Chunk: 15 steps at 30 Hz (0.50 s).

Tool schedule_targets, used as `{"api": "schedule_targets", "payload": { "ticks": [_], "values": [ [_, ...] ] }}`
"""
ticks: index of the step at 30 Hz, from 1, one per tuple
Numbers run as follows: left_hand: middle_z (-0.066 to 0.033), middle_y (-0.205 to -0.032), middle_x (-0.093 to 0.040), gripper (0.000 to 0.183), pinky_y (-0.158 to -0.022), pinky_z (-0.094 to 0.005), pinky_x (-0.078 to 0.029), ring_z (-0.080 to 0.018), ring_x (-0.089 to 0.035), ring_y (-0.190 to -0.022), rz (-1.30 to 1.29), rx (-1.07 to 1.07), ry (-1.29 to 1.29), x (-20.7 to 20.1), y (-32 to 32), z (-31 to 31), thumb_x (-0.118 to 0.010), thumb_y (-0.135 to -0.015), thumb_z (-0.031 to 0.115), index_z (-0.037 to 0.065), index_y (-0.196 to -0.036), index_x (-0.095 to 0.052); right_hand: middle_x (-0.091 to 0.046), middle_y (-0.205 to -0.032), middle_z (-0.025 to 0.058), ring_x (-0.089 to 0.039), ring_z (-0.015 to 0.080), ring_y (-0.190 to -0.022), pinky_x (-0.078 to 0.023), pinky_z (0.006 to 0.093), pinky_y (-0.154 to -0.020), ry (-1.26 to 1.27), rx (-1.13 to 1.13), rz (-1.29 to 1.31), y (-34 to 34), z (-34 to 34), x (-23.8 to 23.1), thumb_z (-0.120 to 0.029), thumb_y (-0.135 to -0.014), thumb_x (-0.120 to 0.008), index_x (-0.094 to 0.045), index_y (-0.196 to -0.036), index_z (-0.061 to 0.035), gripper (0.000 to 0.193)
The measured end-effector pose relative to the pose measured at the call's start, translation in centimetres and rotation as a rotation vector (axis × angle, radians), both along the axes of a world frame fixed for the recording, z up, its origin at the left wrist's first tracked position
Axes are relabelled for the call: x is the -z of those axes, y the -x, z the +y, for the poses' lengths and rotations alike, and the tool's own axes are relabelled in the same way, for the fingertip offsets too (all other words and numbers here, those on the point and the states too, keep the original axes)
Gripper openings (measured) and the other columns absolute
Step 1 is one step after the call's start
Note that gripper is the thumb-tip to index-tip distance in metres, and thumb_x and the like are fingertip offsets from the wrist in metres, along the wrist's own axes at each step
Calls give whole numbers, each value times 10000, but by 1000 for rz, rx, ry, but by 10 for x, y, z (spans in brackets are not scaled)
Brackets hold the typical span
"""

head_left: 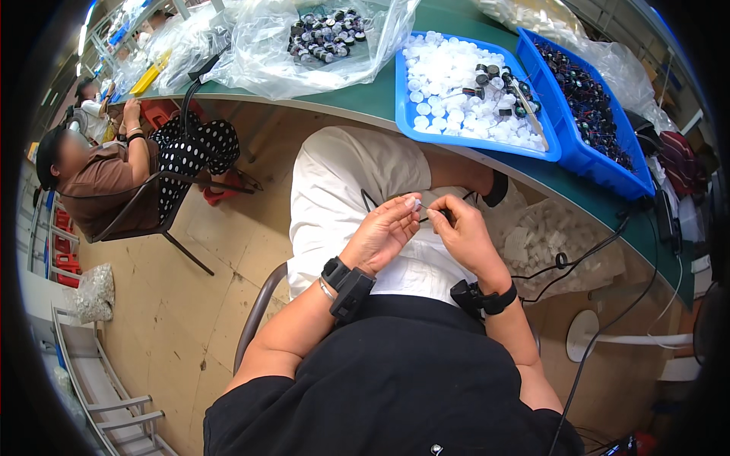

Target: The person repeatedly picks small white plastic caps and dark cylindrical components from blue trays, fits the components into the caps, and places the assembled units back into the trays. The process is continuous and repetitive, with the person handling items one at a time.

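Above my lap, my left hand (pixel 386 234) pinches a small whitish translucent piece (pixel 417 204) between thumb and fingertips. Close beside it, my right hand (pixel 465 232) has its thumb and forefinger pressed together at the same piece. What the right fingers grip is too small to make out. Beyond my hands, on the table, a shallow blue tray (pixel 401 83) holds many translucent white round caps (pixel 441 83). Several black round parts (pixel 493 72) and a tweezers-like strip (pixel 530 114) lie on top of the caps.
A deeper blue bin (pixel 601 173) of dark wired parts stands right of the tray. Clear plastic bags (pixel 262 57) lie on the green table (pixel 487 19), one with black parts. Dark cables (pixel 578 262) hang at right. A seated person (pixel 106 178) is at left.
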<state>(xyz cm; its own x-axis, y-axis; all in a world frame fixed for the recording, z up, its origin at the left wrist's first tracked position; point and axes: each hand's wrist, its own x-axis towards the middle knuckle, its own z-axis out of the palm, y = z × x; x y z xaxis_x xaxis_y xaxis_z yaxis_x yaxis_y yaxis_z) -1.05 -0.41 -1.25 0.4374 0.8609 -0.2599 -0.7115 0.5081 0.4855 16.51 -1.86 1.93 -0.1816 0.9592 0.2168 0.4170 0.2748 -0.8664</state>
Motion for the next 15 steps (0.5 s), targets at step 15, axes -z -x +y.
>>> {"api": "schedule_targets", "payload": {
  "ticks": [15],
  "values": [
    [31,-845,-596,254,-637,-208,-438,-55,-497,-686,28,107,49,-2,2,0,-607,-937,266,29,-1027,-625,-649,-869,93,-675,143,-770,-551,257,-645,169,-203,89,-6,-3,-15,-90,-932,-578,-579,-988,46,147]
  ]
}}
